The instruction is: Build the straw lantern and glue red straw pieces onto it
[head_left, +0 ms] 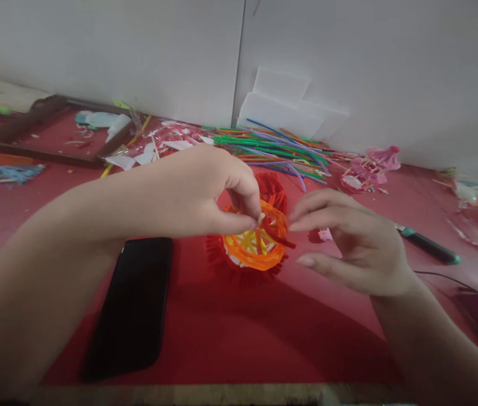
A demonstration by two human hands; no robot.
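Observation:
A small round craft piece (259, 245) of orange, yellow and red strips sits on the red table (239, 332), with a red fringed ring under it. My left hand (205, 192) reaches in from the left, thumb and forefinger pinched on the orange rim. My right hand (349, 242) comes from the right, its fingertips pressed together on a red strip at the piece's right edge.
A black phone (132, 304) lies near my left forearm. Several coloured sticks (281, 149) are heaped at the back by white foam blocks (289, 107). A dark-handled tool (429, 245) lies to the right, a wooden frame (52, 129) far left, pink scraps (374, 163) behind.

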